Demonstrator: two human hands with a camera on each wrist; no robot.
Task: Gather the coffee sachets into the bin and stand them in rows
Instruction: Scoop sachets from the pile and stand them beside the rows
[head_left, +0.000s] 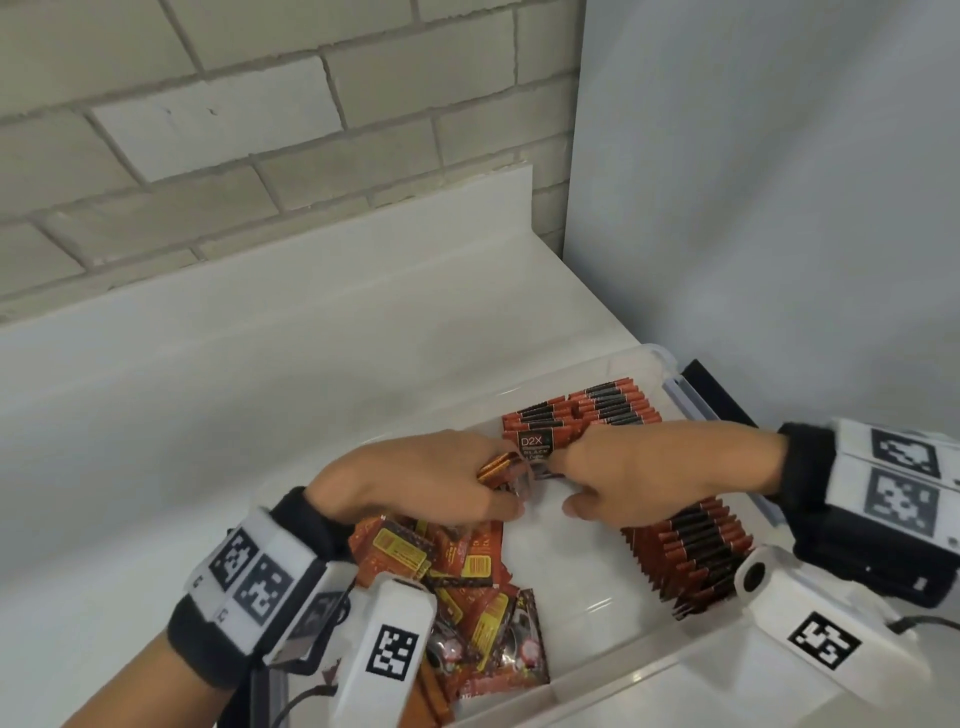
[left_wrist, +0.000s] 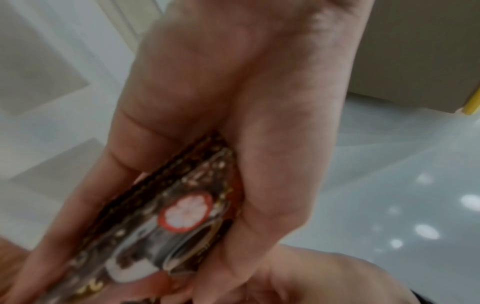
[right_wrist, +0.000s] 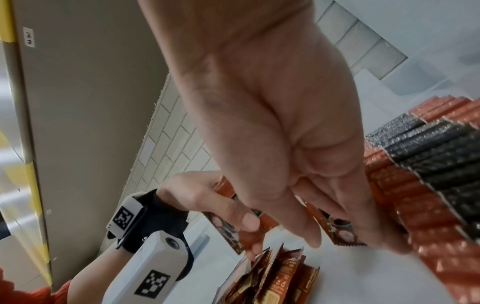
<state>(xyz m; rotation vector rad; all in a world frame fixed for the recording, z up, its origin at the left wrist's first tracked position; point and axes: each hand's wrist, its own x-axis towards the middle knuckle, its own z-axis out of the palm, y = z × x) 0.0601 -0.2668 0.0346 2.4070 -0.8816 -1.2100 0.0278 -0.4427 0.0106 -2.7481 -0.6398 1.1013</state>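
Observation:
A clear plastic bin (head_left: 670, 371) sits on the white counter. Red-and-black coffee sachets stand in one row at its back (head_left: 597, 410) and another along its right side (head_left: 691, 551). Loose sachets (head_left: 457, 571) lie piled in the bin's left front. My left hand (head_left: 506, 493) grips a small stack of sachets (left_wrist: 182, 216) above the bin's middle. Right beside it, my right hand (head_left: 566, 491) pinches a single sachet (right_wrist: 340, 230) between thumb and fingers, close to the standing rows. The two hands almost touch.
The white counter (head_left: 260, 415) runs left of the bin, backed by a raised ledge and a pale brick wall (head_left: 208, 130). A white panel (head_left: 753, 208) rises on the right. Something dark (head_left: 722, 400) lies behind the bin's right edge.

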